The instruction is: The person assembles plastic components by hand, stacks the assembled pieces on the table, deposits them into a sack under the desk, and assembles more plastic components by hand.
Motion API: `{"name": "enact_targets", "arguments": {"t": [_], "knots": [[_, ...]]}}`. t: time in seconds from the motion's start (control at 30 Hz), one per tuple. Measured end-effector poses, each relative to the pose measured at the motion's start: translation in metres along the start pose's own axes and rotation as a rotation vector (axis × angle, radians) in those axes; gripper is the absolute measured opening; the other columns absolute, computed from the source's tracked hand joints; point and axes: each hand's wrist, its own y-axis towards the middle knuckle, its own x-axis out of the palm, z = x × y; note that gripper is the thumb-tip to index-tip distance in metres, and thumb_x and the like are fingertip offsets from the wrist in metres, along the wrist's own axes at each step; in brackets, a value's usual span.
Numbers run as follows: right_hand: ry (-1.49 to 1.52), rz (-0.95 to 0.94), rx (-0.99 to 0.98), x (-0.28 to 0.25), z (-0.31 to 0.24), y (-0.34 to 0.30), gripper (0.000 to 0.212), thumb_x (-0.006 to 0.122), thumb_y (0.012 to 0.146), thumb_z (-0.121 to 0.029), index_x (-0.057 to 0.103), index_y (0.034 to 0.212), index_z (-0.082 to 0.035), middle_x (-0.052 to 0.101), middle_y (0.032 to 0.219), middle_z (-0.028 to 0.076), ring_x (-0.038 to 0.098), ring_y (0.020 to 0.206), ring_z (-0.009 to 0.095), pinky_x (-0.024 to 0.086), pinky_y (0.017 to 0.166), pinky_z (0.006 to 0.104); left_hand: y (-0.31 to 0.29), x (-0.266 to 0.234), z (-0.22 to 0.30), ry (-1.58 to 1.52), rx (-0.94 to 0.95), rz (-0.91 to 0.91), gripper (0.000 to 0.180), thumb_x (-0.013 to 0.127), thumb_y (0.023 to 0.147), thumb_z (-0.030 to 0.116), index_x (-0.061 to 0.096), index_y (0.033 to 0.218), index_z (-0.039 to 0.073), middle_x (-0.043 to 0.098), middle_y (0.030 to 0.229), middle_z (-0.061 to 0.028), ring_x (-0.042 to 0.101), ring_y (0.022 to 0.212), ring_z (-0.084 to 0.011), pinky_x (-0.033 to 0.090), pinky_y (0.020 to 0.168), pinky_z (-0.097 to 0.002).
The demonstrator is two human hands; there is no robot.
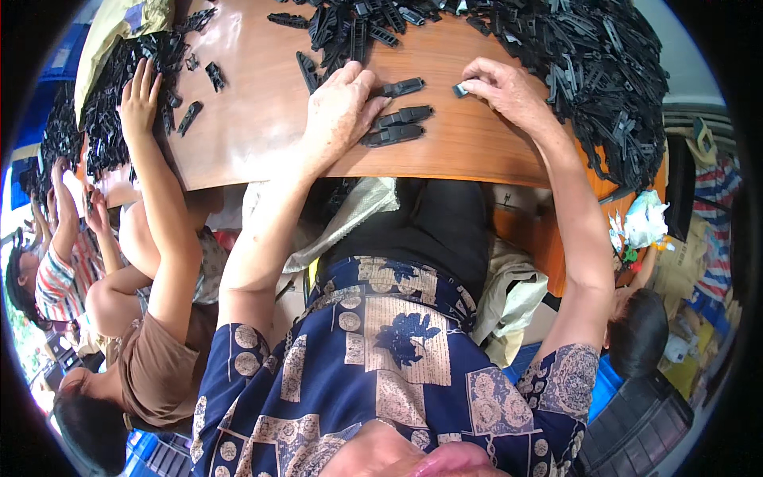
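My left hand [340,111] is closed near the table's front edge, thumb and forefinger at the end of a long black plastic part [404,87]. Just below this part lie two similar parts, a black plastic part [405,117] and another black plastic part [394,136], side by side and pointing right. To the right, my right hand [507,94] pinches a small dark piece [459,91] between thumb and fingertips, a little apart from the row. What kind of part these are cannot be made out.
A large heap of black plastic parts [584,71] covers the table's right side, and another heap [350,28] lies beyond my left hand. On the left, a co-worker's hand [141,103] rests by a further pile [103,135]. A crumpled whitish plastic bag [645,220] hangs near the right edge.
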Motion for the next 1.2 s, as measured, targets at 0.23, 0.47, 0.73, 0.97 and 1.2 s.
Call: {"name": "enact_targets", "arguments": {"t": [0.23, 0.47, 0.73, 0.97, 1.2], "knots": [[-0.485, 0.194, -0.380, 0.002, -0.008, -0.011, 0.018, 0.071, 0.091, -0.022, 0.067, 0.098, -0.006, 0.062, 0.087, 0.010, 0.063, 0.078, 0.033, 0.050, 0.071, 0.0410, 0.016, 0.010, 0.005, -0.006, 0.074, -0.042, 0.024, 0.075, 0.086, 0.020, 0.067, 0.105, 0.008, 0.059, 0.095, -0.0090, 0.066, 0.090, -0.0310, 0.054, 0.077, -0.0413], [-0.101, 0.191, -0.209, 0.007, -0.034, -0.006, 0.017, 0.072, 0.090, -0.019, 0.068, 0.099, -0.006, 0.064, 0.091, 0.012, 0.064, 0.082, 0.033, 0.051, 0.072, 0.0411, 0.013, 0.015, 0.003, -0.079, 0.055, -0.016, 0.025, 0.077, 0.083, 0.022, 0.069, 0.102, 0.009, 0.060, 0.093, -0.0064, 0.066, 0.087, -0.0296, 0.054, 0.076, -0.0405], [-0.123, -0.005, -0.319, 0.010, -0.030, -0.003, 0.016, 0.069, 0.091, -0.019, 0.066, 0.096, -0.003, 0.065, 0.079, 0.017, 0.065, 0.075, 0.037, 0.050, 0.066, 0.0434, 0.015, 0.010, 0.007, -0.137, 0.041, -0.021, 0.022, 0.077, 0.081, 0.021, 0.070, 0.099, 0.010, 0.062, 0.091, -0.0054, 0.066, 0.089, -0.0291, 0.054, 0.076, -0.0405], [-0.231, -0.018, -0.345, 0.028, -0.041, 0.012, 0.019, 0.067, 0.093, -0.024, 0.064, 0.094, -0.005, 0.066, 0.080, 0.017, 0.065, 0.077, 0.038, 0.049, 0.068, 0.0444, 0.014, 0.010, 0.001, -0.147, 0.074, -0.044, 0.022, 0.075, 0.083, 0.017, 0.071, 0.103, 0.010, 0.067, 0.103, -0.0051, 0.067, 0.093, -0.0315, 0.054, 0.079, -0.0405], [-0.057, 0.047, -0.226, 0.037, -0.029, 0.012, 0.025, 0.074, 0.089, -0.028, 0.068, 0.090, -0.004, 0.068, 0.078, 0.015, 0.067, 0.073, 0.032, 0.051, 0.067, 0.0406, 0.020, -0.002, -0.007, -0.174, 0.174, -0.172, 0.042, 0.069, 0.091, 0.041, 0.070, 0.114, 0.006, 0.065, 0.104, -0.0117, 0.064, 0.100, -0.0340, 0.052, 0.087, -0.0423]]}}
